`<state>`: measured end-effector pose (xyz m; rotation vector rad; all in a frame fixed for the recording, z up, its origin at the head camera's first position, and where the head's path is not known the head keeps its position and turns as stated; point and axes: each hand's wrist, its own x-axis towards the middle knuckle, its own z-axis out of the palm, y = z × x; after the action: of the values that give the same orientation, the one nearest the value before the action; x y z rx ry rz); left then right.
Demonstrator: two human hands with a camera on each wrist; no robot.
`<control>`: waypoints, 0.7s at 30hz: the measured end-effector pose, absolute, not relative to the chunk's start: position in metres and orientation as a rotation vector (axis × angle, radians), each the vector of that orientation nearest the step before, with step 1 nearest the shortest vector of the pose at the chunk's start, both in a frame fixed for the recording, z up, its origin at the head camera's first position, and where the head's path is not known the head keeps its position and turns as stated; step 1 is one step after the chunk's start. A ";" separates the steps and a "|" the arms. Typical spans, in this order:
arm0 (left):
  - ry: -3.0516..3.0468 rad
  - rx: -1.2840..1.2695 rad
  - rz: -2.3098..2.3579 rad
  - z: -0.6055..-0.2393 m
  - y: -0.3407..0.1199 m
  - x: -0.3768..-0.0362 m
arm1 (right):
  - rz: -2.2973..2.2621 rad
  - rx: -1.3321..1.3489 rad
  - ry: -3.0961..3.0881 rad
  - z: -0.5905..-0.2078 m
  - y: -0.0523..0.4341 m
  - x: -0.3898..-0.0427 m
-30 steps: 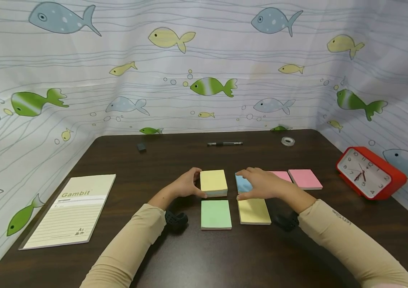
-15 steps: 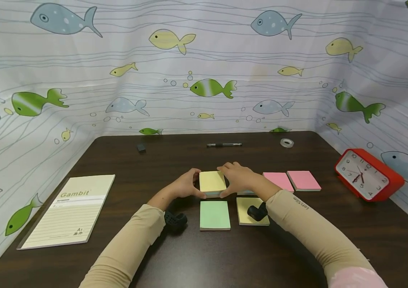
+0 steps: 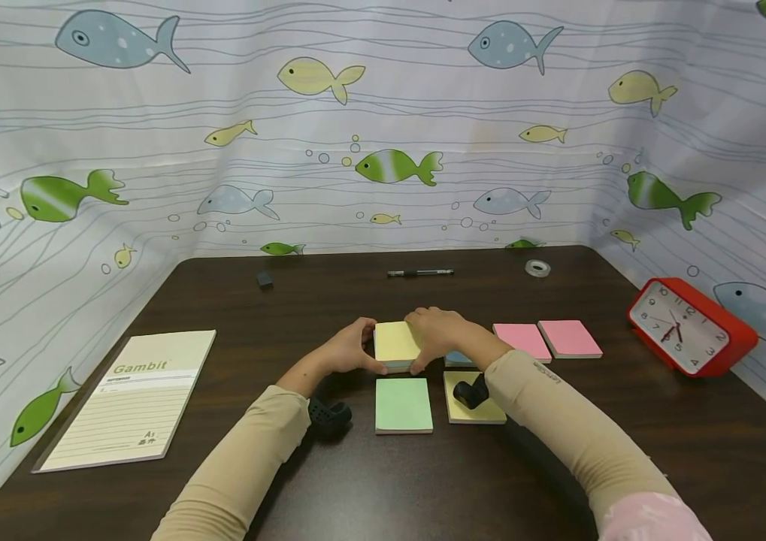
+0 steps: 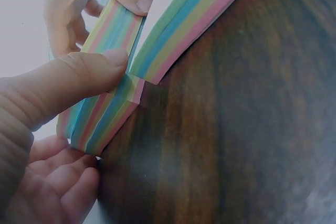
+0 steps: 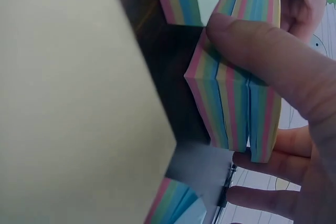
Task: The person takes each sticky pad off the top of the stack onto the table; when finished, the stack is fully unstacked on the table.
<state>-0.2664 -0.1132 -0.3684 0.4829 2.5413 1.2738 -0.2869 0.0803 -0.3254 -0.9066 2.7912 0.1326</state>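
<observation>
A stack of sticky note pads (image 3: 395, 343), yellow on top, stands mid-table between both hands. My left hand (image 3: 349, 349) grips its left side, thumb at the near face and fingers behind. From the right, my right hand (image 3: 442, 332) holds the same stack, its thumb on the near face. In the right wrist view, the stack (image 5: 233, 108) shows three pads with striped, many-coloured edges, slightly out of line. A green pad (image 3: 404, 406) lies just in front of it. To the right are a yellow pad (image 3: 491, 412) and a blue pad (image 3: 458, 360), partly covered by the right arm.
Two pink pads (image 3: 521, 340) lie side by side farther right, near a red alarm clock (image 3: 692, 327). A notebook (image 3: 132, 398) is at left. Along the back sit a small dark block (image 3: 264, 280), a pen (image 3: 420, 273) and a tape roll (image 3: 537, 268).
My right hand has moved left from the blue pad to the right side of the yellow-topped stack and now grips it. The left hand has stayed on the stack.
</observation>
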 end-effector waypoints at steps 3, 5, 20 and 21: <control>2.533 0.483 1.282 -0.368 -0.113 -0.266 | 0.098 -0.902 2.807 -0.326 0.084 -0.286; 2.531 0.474 1.288 -0.368 -0.113 -0.266 | 0.046 -0.903 2.816 -0.325 0.087 -0.286; 2.532 0.465 1.287 -0.369 -0.114 -0.266 | -0.070 -0.901 2.828 -0.323 0.122 -0.271; 2.533 0.467 1.282 -0.369 -0.114 -0.266 | -0.081 -0.898 2.835 -0.323 0.126 -0.269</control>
<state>-0.2663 -0.1144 -0.3692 0.4669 2.5327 1.2819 -0.2691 0.1256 -0.3225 -0.8977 2.8346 -0.0810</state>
